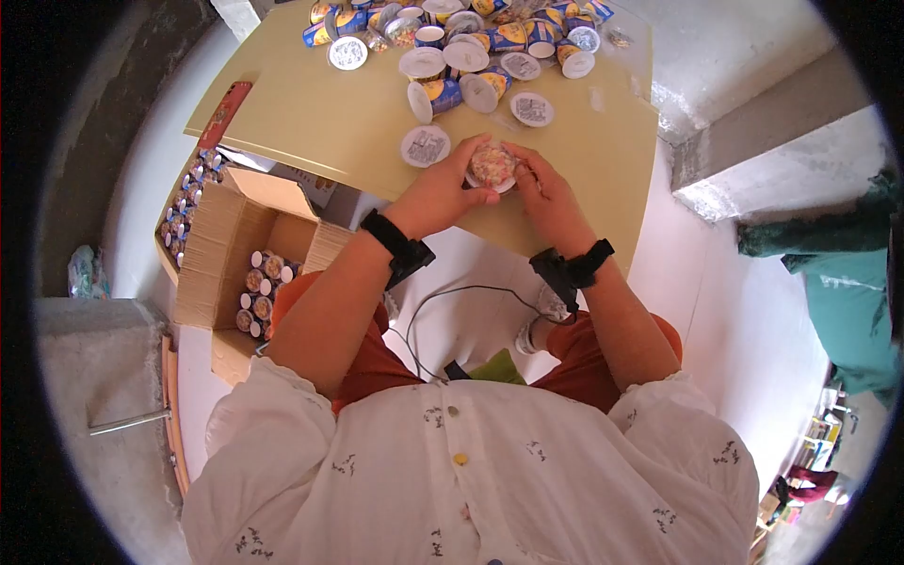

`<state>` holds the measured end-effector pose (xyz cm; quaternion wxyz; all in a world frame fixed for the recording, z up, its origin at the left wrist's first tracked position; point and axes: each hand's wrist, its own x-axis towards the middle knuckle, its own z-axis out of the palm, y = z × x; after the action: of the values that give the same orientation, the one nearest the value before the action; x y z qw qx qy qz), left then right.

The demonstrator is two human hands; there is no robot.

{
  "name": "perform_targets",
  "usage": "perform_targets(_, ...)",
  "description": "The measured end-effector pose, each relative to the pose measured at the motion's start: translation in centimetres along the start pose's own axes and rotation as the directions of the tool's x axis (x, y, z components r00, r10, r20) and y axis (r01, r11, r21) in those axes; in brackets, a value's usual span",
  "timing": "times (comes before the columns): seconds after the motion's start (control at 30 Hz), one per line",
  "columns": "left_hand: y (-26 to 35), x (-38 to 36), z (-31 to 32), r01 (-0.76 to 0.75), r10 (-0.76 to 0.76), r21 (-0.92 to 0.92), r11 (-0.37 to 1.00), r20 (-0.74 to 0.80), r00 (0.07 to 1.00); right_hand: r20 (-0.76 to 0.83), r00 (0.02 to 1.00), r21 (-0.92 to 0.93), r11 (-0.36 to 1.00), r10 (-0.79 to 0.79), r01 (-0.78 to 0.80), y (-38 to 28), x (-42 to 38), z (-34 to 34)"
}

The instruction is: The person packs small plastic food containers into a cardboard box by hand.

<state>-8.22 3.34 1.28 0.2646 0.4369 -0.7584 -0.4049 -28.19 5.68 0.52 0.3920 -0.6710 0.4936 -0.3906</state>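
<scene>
Working above the near edge of the yellow table (325,118), with its right edge running well apart from the right hand (552,200). Having room over bare tabletop on that side, and over a broader stretch to the left of the left hand (439,196). Facing a heap of blue-and-yellow cups (508,38) along the far side, many lying tipped over. Meeting a nearer obstacle in a printed white lid (426,146) just beside the left fingers, with a second white disc (532,109) just beyond the right hand. Having a red object (224,114) by the table's left edge and an open cardboard box (209,247) lower down, holding packed containers (256,311). Gripping a round container (493,166) near the table's near edge, curling the left fingers and thumb around one side, pressing the right fingers against the other. Showing a mottled pink-and-cream face upward, with a white rim below.
</scene>
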Motion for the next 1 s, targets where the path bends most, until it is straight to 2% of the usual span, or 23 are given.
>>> perform_targets(0.03, -0.1, -0.1, 0.1, 0.002, -0.002, -0.003, 1.000, -0.001, 1.000, -0.029, 0.999, -0.018, 0.999, 0.027, -0.028, -0.2, -0.2, -0.1)
perform_targets(0.1, -0.2, -0.3, 0.1, 0.218, -0.223, -0.154, 0.964, -0.016, 0.975, -0.057, 0.996, -0.035, 0.997, 0.064, -0.066, -0.2, -0.7, -0.4)
perform_targets(0.13, -0.3, -0.1, -0.1, 0.220, -0.225, -0.157, 0.963, -0.014, 0.974, -0.051, 0.990, 0.033, 0.991, 0.133, -0.131, -0.2, -0.8, -0.6)
perform_targets(0.17, -0.3, 0.2, -0.6, 0.209, -0.203, -0.112, 0.972, 0.062, 0.977, -0.042, 0.979, 0.099, 0.976, 0.198, -0.193, -0.2, -0.8, -0.8)
perform_targets(0.2, -0.3, 0.3, -0.8, 0.193, -0.182, -0.066, 0.979, 0.138, 0.974, -0.042, 0.979, 0.098, 0.976, 0.197, -0.192, -0.1, -0.8, -0.7)
perform_targets(0.27, -0.8, 0.4, -0.3, 0.156, -0.147, -0.100, 0.983, 0.090, 0.985, -0.043, 0.978, 0.230, 0.955, 0.204, -0.189, 0.2, -0.8, -0.3)
perform_targets(0.3, -0.7, 0.4, -0.2, 0.119, -0.114, -0.132, 0.984, 0.043, 0.993, -0.043, 0.978, 0.229, 0.955, 0.205, -0.190, 0.4, -0.7, -0.1)
perform_targets(0.43, 0.1, 0.6, 0.1, 0.166, -0.146, -0.226, 0.960, 0.102, 0.984, -0.064, 0.979, 0.323, 0.932, 0.196, -0.165, 0.3, -0.5, 0.2)
perform_targets(0.5, 0.4, 0.5, 0.1, 0.143, -0.113, -0.405, 0.903, 0.096, 0.989, -0.065, 0.980, 0.367, 0.918, 0.186, -0.150, -0.2, -0.7, 0.0)
perform_targets(0.6, 1.4, 0.5, -0.1, 0.179, -0.134, -0.505, 0.844, 0.125, 0.983, -0.038, 0.975, 0.443, 0.878, 0.220, -0.181, -0.6, -0.8, -0.3)
perform_targets(0.7, 2.2, 0.5, -0.3, 0.182, -0.133, -0.532, 0.827, 0.129, 0.983, -0.053, 0.977, 0.488, 0.859, 0.204, -0.153, -0.5, -0.7, -0.5)
perform_targets(0.77, 2.3, 0.5, -0.2, 0.156, -0.115, -0.542, 0.826, 0.110, 0.987, 0.021, 0.977, 0.664, 0.728, 0.213, -0.173, -0.1, -0.5, -0.7)
perform_targets(0.8, 2.3, 0.5, -0.2, 0.129, -0.092, -0.546, 0.827, 0.095, 0.991, 0.025, 0.977, 0.662, 0.728, 0.214, -0.176, -0.2, -0.5, -0.8)
perform_targets(0.87, 2.1, 0.7, -0.4, 0.121, -0.073, -0.541, 0.832, 0.111, 0.991, 0.056, 0.977, 0.748, 0.639, 0.206, -0.177, -0.6, -0.5, -1.0)
perform_targets(1.0, 2.2, 0.8, -0.7, 0.054, 0.011, -0.570, 0.820, 0.110, 0.994, 0.051, 0.983, 0.741, 0.653, 0.178, -0.157, -0.5, -0.5, -1.5)
